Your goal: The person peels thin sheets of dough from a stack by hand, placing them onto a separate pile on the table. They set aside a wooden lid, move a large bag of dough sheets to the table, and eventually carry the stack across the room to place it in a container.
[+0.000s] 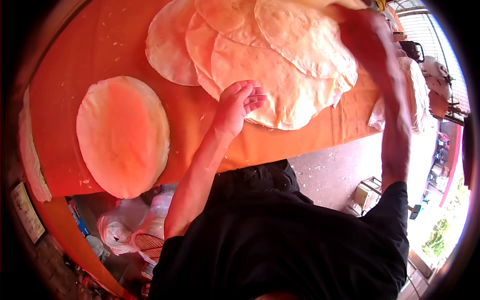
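Several large, thin, round flatbreads point(270, 75) overlap on the orange-covered table point(195, 117). Another round flatbread pile point(123, 135) lies apart from them at the left, near the table's front edge. My left hand point(242, 100) is over the lower left edge of the overlapping breads, with its fingers loosely curled and apart and nothing in it. Stretched far forward, my right hand point(345, 17) is at the top right, by a pale flatbread at the frame's upper edge. Its fingers are smeared by motion, so its grip is hidden.
Clear plastic bags point(417, 95) stand at the table's right end. Wrapped bundles point(125, 225) lie below the table at the lower left. A folded pale cloth or bread edge point(32, 150) runs along the far left side. A metal-framed crate point(367, 192) stands on the floor.
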Demonstrator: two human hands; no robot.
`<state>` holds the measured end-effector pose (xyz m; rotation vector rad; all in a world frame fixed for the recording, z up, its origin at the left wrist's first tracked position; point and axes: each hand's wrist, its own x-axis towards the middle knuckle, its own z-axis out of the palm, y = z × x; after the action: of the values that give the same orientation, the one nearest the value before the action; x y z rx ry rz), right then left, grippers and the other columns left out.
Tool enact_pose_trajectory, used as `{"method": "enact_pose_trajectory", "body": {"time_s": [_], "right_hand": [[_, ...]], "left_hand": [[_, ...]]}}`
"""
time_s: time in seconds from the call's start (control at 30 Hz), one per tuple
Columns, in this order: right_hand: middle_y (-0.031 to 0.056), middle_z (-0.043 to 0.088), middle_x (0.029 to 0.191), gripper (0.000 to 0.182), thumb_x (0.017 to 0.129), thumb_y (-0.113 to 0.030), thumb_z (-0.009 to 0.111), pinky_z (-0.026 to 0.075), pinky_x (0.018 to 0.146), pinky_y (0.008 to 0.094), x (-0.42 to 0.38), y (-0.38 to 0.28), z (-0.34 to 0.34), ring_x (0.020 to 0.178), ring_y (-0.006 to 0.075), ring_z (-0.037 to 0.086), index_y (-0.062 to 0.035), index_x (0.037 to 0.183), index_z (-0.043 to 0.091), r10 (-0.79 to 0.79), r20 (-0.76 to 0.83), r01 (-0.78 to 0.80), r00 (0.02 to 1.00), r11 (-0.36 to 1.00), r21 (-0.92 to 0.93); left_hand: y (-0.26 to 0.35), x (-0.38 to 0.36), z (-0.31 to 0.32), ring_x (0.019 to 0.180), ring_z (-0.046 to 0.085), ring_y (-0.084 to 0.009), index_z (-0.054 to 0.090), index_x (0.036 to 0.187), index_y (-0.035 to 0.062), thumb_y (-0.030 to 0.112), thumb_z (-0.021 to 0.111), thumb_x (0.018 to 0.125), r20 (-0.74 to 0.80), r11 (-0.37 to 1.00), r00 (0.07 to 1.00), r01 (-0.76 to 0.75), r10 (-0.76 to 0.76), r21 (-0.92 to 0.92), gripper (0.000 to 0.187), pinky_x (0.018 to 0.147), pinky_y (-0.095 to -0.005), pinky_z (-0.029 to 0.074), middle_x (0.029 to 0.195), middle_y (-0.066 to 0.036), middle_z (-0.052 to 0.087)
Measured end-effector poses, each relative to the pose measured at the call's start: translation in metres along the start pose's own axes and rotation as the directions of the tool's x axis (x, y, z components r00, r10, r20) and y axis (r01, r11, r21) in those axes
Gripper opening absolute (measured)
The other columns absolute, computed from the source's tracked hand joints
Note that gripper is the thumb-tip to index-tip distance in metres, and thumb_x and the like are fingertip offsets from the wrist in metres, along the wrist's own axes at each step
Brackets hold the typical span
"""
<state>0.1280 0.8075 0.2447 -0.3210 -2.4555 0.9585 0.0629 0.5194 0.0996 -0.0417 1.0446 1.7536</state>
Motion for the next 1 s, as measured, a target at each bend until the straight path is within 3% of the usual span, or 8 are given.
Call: {"method": "enact_pose_trajectory", "body": {"time_s": [0.07, 0.13, 0.2, 0.27, 0.37, 0.47, 0.57, 1.0], "right_hand": [[0.0135, 0.069, 0.083, 0.02, 0.075, -0.009, 0.062, 0.051, 0.067, 0.0397, 0.002, 0.018, 0.026, 0.081, 0.0283, 0.067, -0.01, 0.093, 0.07, 0.073, 0.268, 0.125, 0.961, 0.746, -0.654], [0.0176, 0.066, 0.079, 0.017, 0.081, -0.012, 0.057, 0.05, 0.066, 0.0428, 0.016, 0.062, 0.009, 0.076, 0.0329, 0.065, -0.0088, 0.093, 0.069, -0.044, 0.485, 0.338, 0.873, 0.773, -0.538], [0.0148, 0.067, 0.08, 0.015, 0.079, -0.011, 0.058, 0.05, 0.067, 0.0425, 0.049, 0.091, -0.015, 0.078, 0.0312, 0.065, -0.0089, 0.088, 0.07, -0.063, 0.406, 0.29, 0.912, 0.799, -0.528], [0.0156, 0.064, 0.073, 0.011, 0.079, -0.011, 0.061, 0.048, 0.063, 0.0394, 0.079, 0.092, -0.033, 0.074, 0.0303, 0.062, -0.0057, 0.085, 0.068, 0.207, -0.102, -0.223, 0.973, 0.725, -0.652], [0.0156, 0.065, 0.073, 0.01, 0.082, -0.012, 0.06, 0.048, 0.063, 0.0394, 0.066, 0.034, -0.062, 0.07, 0.0303, 0.063, -0.0053, 0.083, 0.068, -0.601, -0.187, 0.208, 0.777, 0.525, -0.825], [0.0148, 0.067, 0.082, 0.018, 0.081, -0.009, 0.058, 0.051, 0.069, 0.0356, 0.008, 0.046, -0.039, 0.076, 0.0242, 0.065, -0.0045, 0.097, 0.067, -0.235, -0.121, 0.159, 0.964, 0.882, -0.444], [0.0122, 0.069, 0.085, 0.021, 0.076, -0.006, 0.053, 0.052, 0.071, 0.0404, -0.054, 0.112, 0.012, 0.083, 0.0305, 0.066, -0.0112, 0.09, 0.068, 0.27, 0.18, -0.089, 0.946, 0.75, -0.656], [0.0182, 0.056, 0.123, 0.047, 0.077, -0.015, 0.069, 0.045, 0.094, 0.0443, -0.117, 0.101, 0.04, 0.115, 0.0372, 0.053, -0.0075, 0.122, 0.058, 0.061, 0.109, 0.009, 0.992, 0.836, -0.548]], "left_hand": [[-0.005, 0.016, 0.009, 0.096, 0.064, -0.0273, 0.053, 0.113, -0.0013, 0.018, 0.049, 0.098, 0.055, 1.0, 0.998, 0.021, -0.02, -0.021, 0.025, 0.086, -0.0364, 0.053, 0.105, -0.017, 0.063], [-0.009, 0.035, 0.023, 0.096, 0.064, -0.0281, 0.052, 0.115, -0.0014, 0.018, 0.05, 0.098, 0.052, 0.998, 0.997, 0.05, -0.049, -0.026, 0.026, 0.086, -0.0366, 0.053, 0.106, -0.017, 0.062], [-0.014, 0.059, 0.034, 0.096, 0.064, -0.0294, 0.049, 0.117, -0.0016, 0.015, 0.053, 0.096, 0.06, 0.995, 0.995, 0.085, -0.082, -0.053, 0.028, 0.086, -0.0379, 0.054, 0.106, -0.017, 0.061], [-0.015, 0.072, 0.051, 0.096, 0.064, -0.0295, 0.048, 0.118, -0.0015, 0.013, 0.054, 0.095, 0.037, 0.993, 0.996, 0.083, -0.08, -0.08, 0.028, 0.087, -0.039, 0.054, 0.106, -0.017, 0.06], [-0.02, 0.091, 0.065, 0.096, 0.064, -0.0286, 0.048, 0.114, -0.0008, 0.01, 0.054, 0.094, 0.032, 0.989, 0.996, 0.085, -0.081, -0.123, 0.024, 0.088, -0.0401, 0.054, 0.104, -0.016, 0.06], [-0.026, 0.102, 0.072, 0.094, 0.065, -0.0269, 0.05, 0.11, -0.0002, 0.01, 0.055, 0.093, 0.019, 0.987, 0.997, 0.072, -0.07, -0.145, 0.02, 0.088, -0.0393, 0.054, 0.102, -0.015, 0.061], [-0.032, 0.104, 0.074, 0.092, 0.065, -0.0249, 0.052, 0.107, 0.0007, 0.01, 0.056, 0.093, 0.037, 0.984, 0.997, 0.073, -0.068, -0.161, 0.017, 0.087, -0.0382, 0.054, 0.1, -0.013, 0.062], [-0.036, 0.117, 0.096, 0.093, 0.06, -0.021, 0.049, 0.111, 0.003, 0.008, 0.058, 0.09, -0.003, 0.978, 0.993, -0.12, 0.121, -0.17, 0.023, 0.089, -0.0388, 0.052, 0.104, -0.008, 0.059]]}}
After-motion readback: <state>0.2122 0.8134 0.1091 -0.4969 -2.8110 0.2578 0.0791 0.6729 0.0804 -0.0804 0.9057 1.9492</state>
